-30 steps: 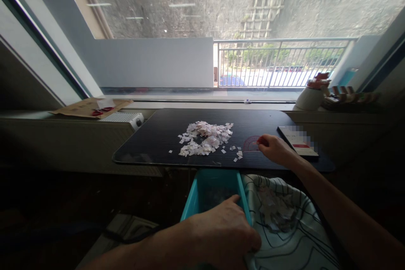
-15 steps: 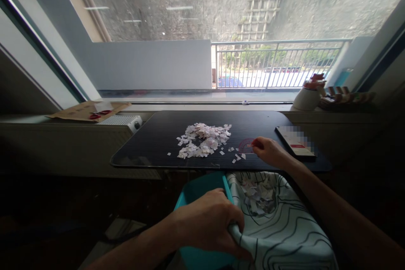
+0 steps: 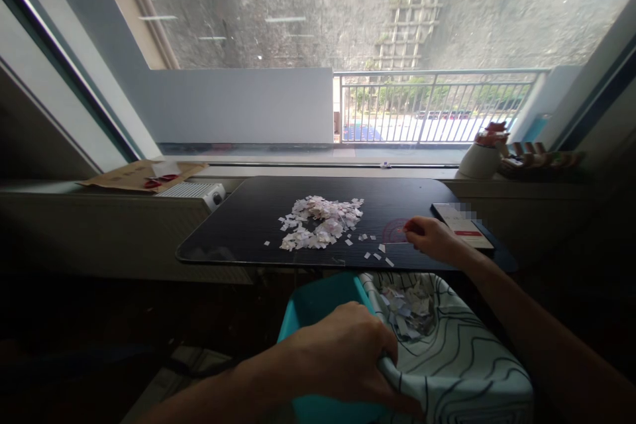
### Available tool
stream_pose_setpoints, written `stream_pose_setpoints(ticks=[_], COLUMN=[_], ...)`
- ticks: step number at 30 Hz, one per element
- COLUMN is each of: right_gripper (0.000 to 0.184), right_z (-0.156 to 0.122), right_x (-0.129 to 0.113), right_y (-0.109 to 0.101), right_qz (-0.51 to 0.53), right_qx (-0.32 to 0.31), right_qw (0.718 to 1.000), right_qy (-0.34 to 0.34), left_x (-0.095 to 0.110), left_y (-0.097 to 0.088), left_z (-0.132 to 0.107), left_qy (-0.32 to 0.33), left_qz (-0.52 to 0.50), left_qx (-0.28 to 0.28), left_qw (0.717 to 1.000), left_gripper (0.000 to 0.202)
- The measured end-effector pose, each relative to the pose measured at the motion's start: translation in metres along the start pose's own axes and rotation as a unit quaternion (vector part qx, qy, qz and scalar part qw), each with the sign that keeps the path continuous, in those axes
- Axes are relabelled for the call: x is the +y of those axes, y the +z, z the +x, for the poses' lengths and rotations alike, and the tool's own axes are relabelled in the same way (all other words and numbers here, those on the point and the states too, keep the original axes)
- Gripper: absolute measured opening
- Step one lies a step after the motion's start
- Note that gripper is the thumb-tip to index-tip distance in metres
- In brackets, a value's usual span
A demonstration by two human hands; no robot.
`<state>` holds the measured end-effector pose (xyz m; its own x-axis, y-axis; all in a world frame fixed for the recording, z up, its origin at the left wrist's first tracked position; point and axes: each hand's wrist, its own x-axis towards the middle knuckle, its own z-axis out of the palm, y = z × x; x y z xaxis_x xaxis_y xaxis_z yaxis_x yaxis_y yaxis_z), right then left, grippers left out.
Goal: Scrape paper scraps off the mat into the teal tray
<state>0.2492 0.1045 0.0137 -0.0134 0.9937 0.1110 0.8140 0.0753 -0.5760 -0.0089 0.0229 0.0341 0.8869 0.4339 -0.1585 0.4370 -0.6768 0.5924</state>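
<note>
My left hand (image 3: 350, 351) is wrapped over the rim where a teal bin (image 3: 298, 318) meets a box lined with pale cloth (image 3: 462, 351) patterned with dark wavy lines. Paper scraps (image 3: 410, 311) lie inside the lined box. My right hand (image 3: 432, 237) is closed in a pinch low over the table's right part, beside a red circular print (image 3: 393, 230); what its fingers hold, if anything, I cannot make out. A heap of small white paper pieces (image 3: 330, 218) lies mid-table, with several loose ones between it and my right hand.
The black table (image 3: 238, 212) stands against a window sill. A phone (image 3: 467, 228) lies at its right end. On the sill are a brown paper bag (image 3: 119, 175) at left and a white container (image 3: 477, 158) at right. A radiator (image 3: 193, 191) stands left.
My right hand has shifted slightly right. A few loose paper pieces near the front edge lie differently, one closer to the edge. My left hand and the bins have moved slightly right and down.
</note>
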Motion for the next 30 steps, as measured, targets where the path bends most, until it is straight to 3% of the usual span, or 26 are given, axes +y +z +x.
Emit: stream_pose_setpoints(ticks=[4,13,21,30], right_gripper=[0.014,0.015,0.011,0.014], right_z=[0.004,0.002,-0.030,-0.011], right_x=[0.004,0.005,0.005,-0.001], right_y=[0.008,0.011,-0.017,0.007], right_qz=[0.007,0.021,0.017,0.043], right_qx=[0.007,0.003,-0.042,-0.049], right_qw=[1.000,1.000,0.999,0.998], right_qy=[0.002,-0.004,-0.007,-0.013], left_x=[0.002,-0.001,0.001,0.006], left_y=[0.004,-0.021,-0.019,-0.016], left_z=[-0.008,0.005,0.013,0.010], left_qy=[-0.017,-0.042,-0.034,-0.049], left_qz=[0.002,-0.097,-0.094,-0.066], left_qx=[0.011,-0.015,0.004,-0.010], left_qw=[1.000,0.994,0.995,0.997], left_gripper=[0.044,0.044,0.046,0.047])
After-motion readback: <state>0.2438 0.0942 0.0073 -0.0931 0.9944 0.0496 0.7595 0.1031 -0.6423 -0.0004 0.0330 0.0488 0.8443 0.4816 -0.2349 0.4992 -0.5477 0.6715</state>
